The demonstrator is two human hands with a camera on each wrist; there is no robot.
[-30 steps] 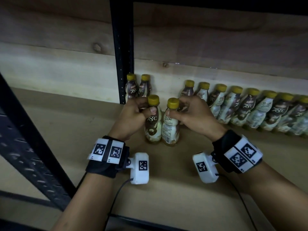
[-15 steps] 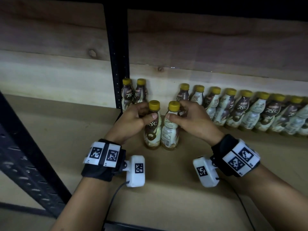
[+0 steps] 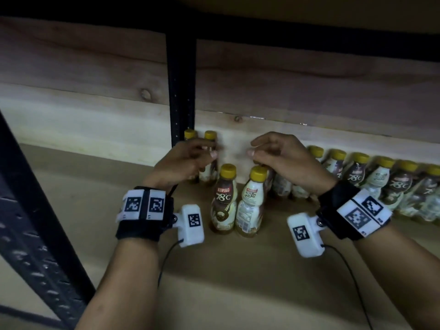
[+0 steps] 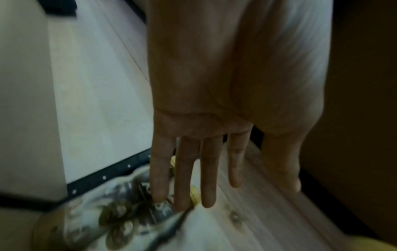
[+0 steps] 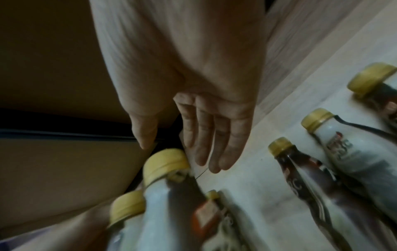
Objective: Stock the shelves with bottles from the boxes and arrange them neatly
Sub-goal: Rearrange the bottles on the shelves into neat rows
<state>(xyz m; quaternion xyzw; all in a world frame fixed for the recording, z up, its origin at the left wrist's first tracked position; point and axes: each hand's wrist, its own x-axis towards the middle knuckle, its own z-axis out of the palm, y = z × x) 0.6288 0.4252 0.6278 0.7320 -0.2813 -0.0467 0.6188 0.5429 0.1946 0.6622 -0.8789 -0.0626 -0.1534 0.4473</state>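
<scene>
Two coffee bottles with yellow caps stand side by side on the shelf board, the left bottle point(image 3: 223, 198) dark-labelled and the right bottle point(image 3: 250, 203) pale. My left hand point(image 3: 189, 158) hovers above and left of them, my right hand point(image 3: 276, 152) above and right. Neither touches a bottle. In the left wrist view my left hand point(image 4: 214, 169) shows straight fingers over blurred bottles point(image 4: 120, 210). In the right wrist view my right hand point(image 5: 206, 135) has relaxed, empty fingers just above a bottle cap point(image 5: 165, 163).
A row of several matching bottles point(image 3: 357, 179) lines the back wall to the right. Another pair of bottles point(image 3: 209, 139) stands at the back beside the black shelf post point(image 3: 181, 91). A black diagonal brace point(image 3: 35, 222) crosses the left. The brown shelf board point(image 3: 238, 282) extends toward me.
Both hands have let go of the two front bottles and lifted up and apart. The bottles stay standing together on the shelf.
</scene>
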